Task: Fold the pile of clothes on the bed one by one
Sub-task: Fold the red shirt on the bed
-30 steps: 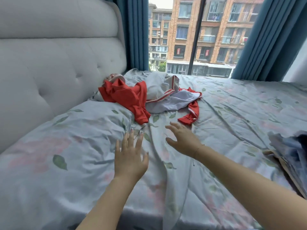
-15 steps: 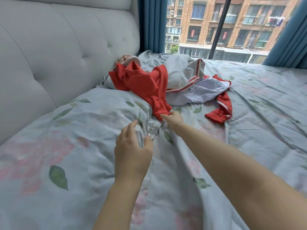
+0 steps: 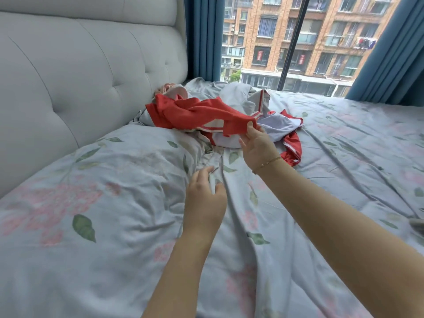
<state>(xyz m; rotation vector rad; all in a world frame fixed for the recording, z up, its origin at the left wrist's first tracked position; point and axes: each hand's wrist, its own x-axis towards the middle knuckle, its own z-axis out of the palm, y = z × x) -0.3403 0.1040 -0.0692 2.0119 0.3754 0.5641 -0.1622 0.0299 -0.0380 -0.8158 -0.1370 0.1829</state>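
Pinching the near edge of the red garment (image 3: 197, 113) with the right hand (image 3: 258, 146), thumb and fingers closed on the cloth and lifting it clear of the heap. Hovering low over the floral bed cover (image 3: 96, 203) with the left hand (image 3: 204, 203), fingers loosely spread and holding nothing, near a ridge of wrinkles in the sheet.

Sitting up by the padded headboard (image 3: 80, 72), close to the window (image 3: 286, 42) and blue curtains (image 3: 203, 35): the pile of clothes (image 3: 229, 115), still a tangle. Draped across its top, the red piece; beneath and beside it, a white-grey garment with red trim (image 3: 280, 125), one red-cuffed end trailing toward the near side of the bed. Tucked at the far left of the heap, something pale pink, too crumpled to identify.

Judging by the layout: barely begun. No folded stack visible anywhere on the bed, nothing laid flat for folding, every garment still bunched together. Only the first step under way, namely separating one item from the rest. Left to do, seemingly: drawing the red piece free onto open bedding, spreading it flat, folding it, then repeating for the white one and whatever lies under it.

Likely snag: red cloth and striped trim overlapping, so a pull may drag the neighbour along; free hand well placed to hold it back.
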